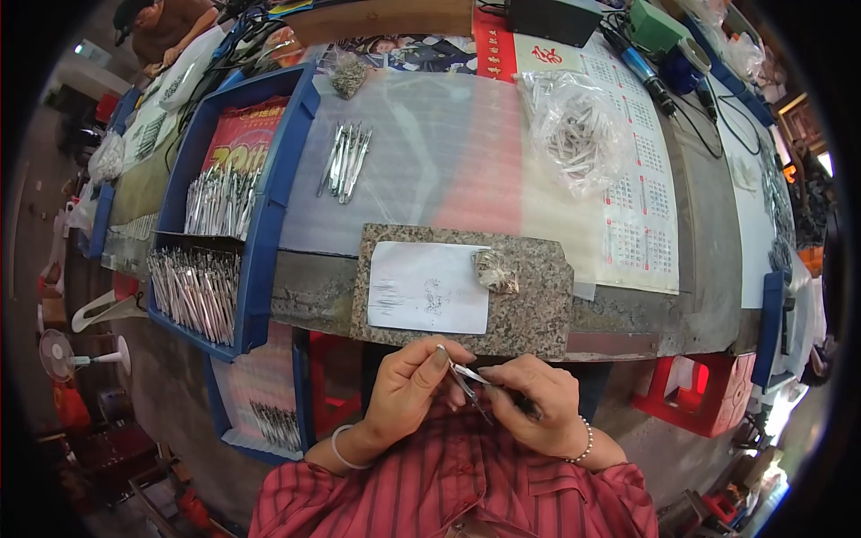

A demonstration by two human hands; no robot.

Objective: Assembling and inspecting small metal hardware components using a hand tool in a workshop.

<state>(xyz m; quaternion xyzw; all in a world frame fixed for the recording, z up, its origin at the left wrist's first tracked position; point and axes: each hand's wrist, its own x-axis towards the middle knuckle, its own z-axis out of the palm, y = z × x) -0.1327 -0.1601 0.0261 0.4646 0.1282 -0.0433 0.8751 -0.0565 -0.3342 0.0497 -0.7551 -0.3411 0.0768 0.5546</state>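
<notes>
Seen from above, a person in a red striped shirt (421,484) sits at a grey bench (314,289), both bare hands meeting just short of its near edge, above the lap. The left hand (408,384) has its grip pressed together, thumb and forefinger pinching one end of a slim silvery piece (468,374); the right hand (541,401) pinches the other end. A darker slim piece (473,397) slants down between the hands; whether the two are joined is too small to tell. Beyond them, a speckled stone slab (538,314) bears a white sheet (404,264) with dark marks, a small clear bag (496,272) overlapping its right edge. To the left, a blue tray (289,148) holds many similar slim pieces (202,291). To handle the piece well, I would keep both pinches light and level, steady it with the left, make small adjustments with the right, and work over the slab, where anything dropped is easily found
</notes>
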